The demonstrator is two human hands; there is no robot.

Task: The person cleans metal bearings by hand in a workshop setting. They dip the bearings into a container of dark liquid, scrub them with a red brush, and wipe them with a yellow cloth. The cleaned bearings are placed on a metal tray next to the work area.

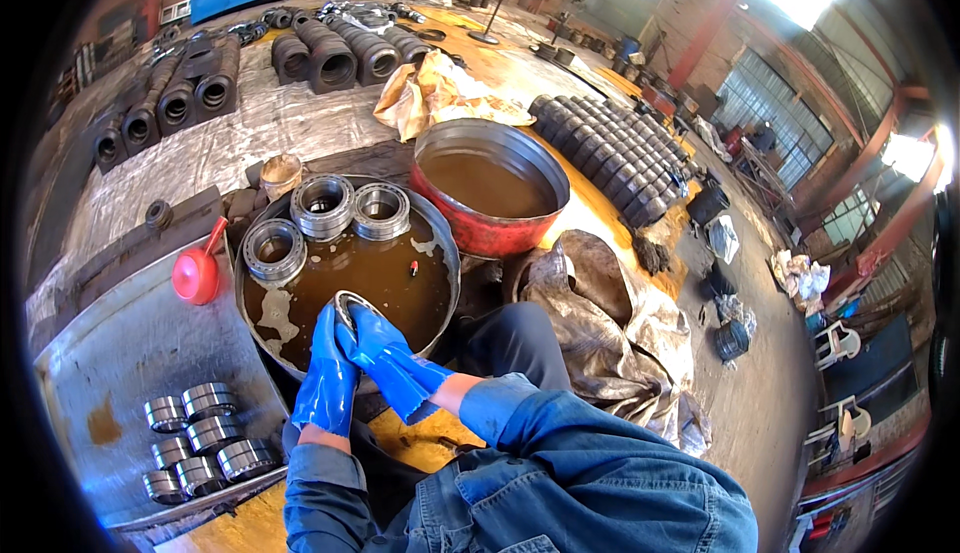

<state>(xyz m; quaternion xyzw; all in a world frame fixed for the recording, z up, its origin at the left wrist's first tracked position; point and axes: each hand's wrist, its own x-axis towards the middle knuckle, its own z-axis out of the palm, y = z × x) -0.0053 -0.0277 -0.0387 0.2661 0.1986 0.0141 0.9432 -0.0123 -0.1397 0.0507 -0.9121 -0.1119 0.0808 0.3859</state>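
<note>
Blue rubber gloves cover both my hands. My left hand (pixel 327 378) and my right hand (pixel 392 353) close together around a metal bearing ring (pixel 357 303), held tilted at the near side of a round tub (pixel 452 288) of brown liquid. My fingers hide much of the ring. Three bearings sit at the tub's far left side: one bearing (pixel 273 275) at the left, another bearing (pixel 322 234) at the back and a third bearing (pixel 381 231) beside it. A small red object (pixel 414 269) shows at the liquid's surface. What supports the bearings is hidden.
A metal tray (pixel 80 363) on the left bears several shiny rings (pixel 213 433) and a red ladle (pixel 196 275). Behind the tub stands a red basin (pixel 480 228) of brown liquid. A crumpled sheet (pixel 640 353) lies right. Stacked black rings (pixel 605 153) stand farther off.
</note>
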